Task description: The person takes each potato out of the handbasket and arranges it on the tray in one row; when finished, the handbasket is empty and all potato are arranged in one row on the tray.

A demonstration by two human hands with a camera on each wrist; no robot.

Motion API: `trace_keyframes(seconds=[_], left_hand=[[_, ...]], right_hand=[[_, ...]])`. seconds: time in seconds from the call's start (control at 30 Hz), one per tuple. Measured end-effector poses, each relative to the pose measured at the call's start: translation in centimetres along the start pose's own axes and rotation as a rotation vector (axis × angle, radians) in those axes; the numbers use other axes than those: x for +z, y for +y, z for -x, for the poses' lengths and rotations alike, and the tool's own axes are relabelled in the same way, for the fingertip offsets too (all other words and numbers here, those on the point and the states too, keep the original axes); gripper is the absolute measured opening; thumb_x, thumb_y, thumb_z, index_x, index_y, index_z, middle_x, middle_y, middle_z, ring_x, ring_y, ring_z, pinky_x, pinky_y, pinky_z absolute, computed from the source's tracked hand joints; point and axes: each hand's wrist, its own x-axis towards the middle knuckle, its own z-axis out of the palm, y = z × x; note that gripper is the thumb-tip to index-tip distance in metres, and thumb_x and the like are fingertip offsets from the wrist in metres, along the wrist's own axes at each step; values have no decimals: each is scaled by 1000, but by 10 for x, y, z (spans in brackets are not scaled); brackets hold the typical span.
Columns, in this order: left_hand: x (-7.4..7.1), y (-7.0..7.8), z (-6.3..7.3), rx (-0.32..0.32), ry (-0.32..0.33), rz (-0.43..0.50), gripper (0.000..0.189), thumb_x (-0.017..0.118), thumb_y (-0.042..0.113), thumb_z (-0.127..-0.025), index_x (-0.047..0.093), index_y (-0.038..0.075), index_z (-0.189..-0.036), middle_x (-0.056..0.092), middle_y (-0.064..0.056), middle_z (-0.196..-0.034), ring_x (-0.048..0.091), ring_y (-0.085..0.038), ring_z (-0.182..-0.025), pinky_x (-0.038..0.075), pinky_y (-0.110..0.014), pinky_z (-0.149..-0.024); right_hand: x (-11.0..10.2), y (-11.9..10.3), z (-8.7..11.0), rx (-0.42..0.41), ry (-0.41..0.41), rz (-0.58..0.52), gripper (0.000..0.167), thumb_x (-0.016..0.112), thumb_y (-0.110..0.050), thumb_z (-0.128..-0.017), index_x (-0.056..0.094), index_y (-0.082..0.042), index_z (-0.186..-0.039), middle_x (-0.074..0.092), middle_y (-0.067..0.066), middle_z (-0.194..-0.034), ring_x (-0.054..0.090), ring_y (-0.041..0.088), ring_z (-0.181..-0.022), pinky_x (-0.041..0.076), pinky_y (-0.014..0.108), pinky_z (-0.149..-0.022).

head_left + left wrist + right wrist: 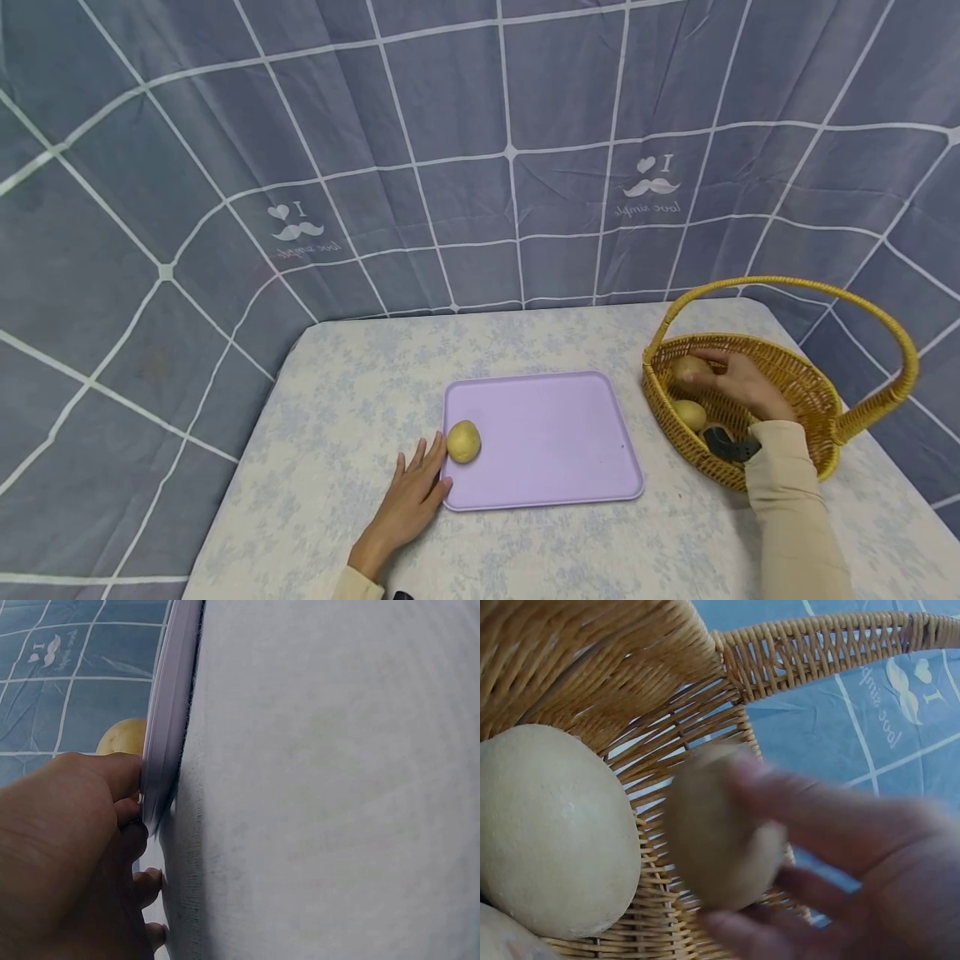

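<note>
In the head view my left hand lies at the left edge of a lilac tray, fingers extended, fingertips and thumb right at the rim. A potato sits on the tray beside those fingertips; in the left wrist view this potato shows behind the thumb. Inside the wicker basket, my right hand grips another potato between thumb and fingers. The right wrist view shows the held potato, slightly blurred, near the basket's wall. A larger-looking potato lies beside it in the basket.
The basket's tall handle arches over the right hand. Another potato lies in the basket near the wrist, which wears a black band. A floral cloth covers the table; a grey-blue checked curtain hangs behind it.
</note>
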Motion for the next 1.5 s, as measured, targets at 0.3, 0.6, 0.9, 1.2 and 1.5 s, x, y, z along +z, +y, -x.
trace_keyframes(seconds=[0.3, 0.6, 0.9, 1.2, 1.5], left_hand=[[-1, 3, 1, 3, 8, 2, 60, 48, 27, -101, 25, 6, -151, 23, -7, -156, 16, -33, -145, 2, -61, -115], [1, 1, 1, 4, 4, 1, 60, 48, 28, -101, 25, 7, -152, 23, -7, -156, 16, -33, -146, 2, -61, -115], [3, -2, 1, 13, 1, 8, 60, 46, 29, -101, 23, 7, -152, 22, -7, -157, 14, -33, -146, 1, -61, -114], [3, -3, 1, 9, -6, 3, 60, 46, 30, -102, 22, 8, -153, 20, -5, -158, 13, -32, -146, 0, -60, -115], [3, -3, 2, 17, 6, 5, 60, 47, 28, -101, 24, 8, -152, 21, -6, -157, 14, -32, -146, 1, -61, -115]], right_hand=[[-15, -25, 16, 13, 98, -64, 70, 65, -39, -91, 39, -4, -146, 46, 25, -141, 49, 32, -121, 40, 8, -76], [-19, -50, 33, -31, 155, -141, 64, 66, -33, -92, 38, -21, -148, 45, 12, -145, 46, -12, -109, 40, 5, -80], [1, -88, 38, -190, 171, -313, 56, 66, -15, -92, 45, -17, -144, 46, 0, -146, 52, -9, -113, 46, 8, -85], [48, -117, 13, -419, 58, -565, 60, 65, 4, -88, 42, -1, -144, 36, 13, -152, 51, 1, -122, 50, 19, -90], [114, -142, -15, -448, -122, -570, 62, 72, -5, -84, 46, -2, -141, 34, 18, -151, 42, 33, -133, 46, 28, -98]])
